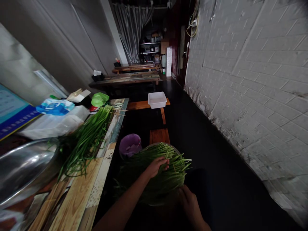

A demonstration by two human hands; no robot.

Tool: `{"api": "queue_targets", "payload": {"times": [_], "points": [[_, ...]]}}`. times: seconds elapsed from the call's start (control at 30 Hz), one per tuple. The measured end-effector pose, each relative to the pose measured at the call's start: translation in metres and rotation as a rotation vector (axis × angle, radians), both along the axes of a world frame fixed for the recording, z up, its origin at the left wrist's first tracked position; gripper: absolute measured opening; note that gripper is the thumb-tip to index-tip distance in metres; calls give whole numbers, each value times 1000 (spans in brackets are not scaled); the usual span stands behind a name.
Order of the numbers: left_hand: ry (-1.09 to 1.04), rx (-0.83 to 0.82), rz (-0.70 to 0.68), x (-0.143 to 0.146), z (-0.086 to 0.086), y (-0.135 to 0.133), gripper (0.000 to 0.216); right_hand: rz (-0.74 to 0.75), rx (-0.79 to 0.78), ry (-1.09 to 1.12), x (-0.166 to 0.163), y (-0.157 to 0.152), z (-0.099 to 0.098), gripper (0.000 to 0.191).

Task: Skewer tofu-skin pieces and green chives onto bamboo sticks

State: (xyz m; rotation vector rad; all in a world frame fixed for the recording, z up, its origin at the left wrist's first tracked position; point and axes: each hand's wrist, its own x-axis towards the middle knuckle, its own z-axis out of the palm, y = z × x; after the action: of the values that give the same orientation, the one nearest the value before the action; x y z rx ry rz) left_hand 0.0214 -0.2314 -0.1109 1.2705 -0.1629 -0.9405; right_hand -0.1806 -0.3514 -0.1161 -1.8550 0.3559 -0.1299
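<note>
A round bowl (176, 149) heaped with green chives (156, 179) sits low in front of me, beside the table. My left hand (157, 166) lies on top of the chive pile, fingers curled down into the stalks. My right hand (189, 200) is at the bowl's near right edge in shadow, its fingers bent against the rim or the chives; what it grips is too dark to make out.
More chives (86, 139) lie spread on the wooden table (79, 192) at left, next to a steel basin (22, 166) and plastic bags (55, 122). A purple bucket (130, 145) stands by the bowl. A white tub (157, 99) rests on a bench (144, 104). Brick wall (252, 89) at right.
</note>
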Motion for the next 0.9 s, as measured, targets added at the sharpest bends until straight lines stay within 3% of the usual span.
{"api": "queue_targets", "payload": {"times": [0.37, 0.9], "points": [[-51, 20, -66, -9, 21, -3, 30, 10, -81, -76, 7, -2, 21, 30], [-134, 62, 35, -11, 24, -4, 32, 32, -102, -65, 9, -2, 21, 29]]}}
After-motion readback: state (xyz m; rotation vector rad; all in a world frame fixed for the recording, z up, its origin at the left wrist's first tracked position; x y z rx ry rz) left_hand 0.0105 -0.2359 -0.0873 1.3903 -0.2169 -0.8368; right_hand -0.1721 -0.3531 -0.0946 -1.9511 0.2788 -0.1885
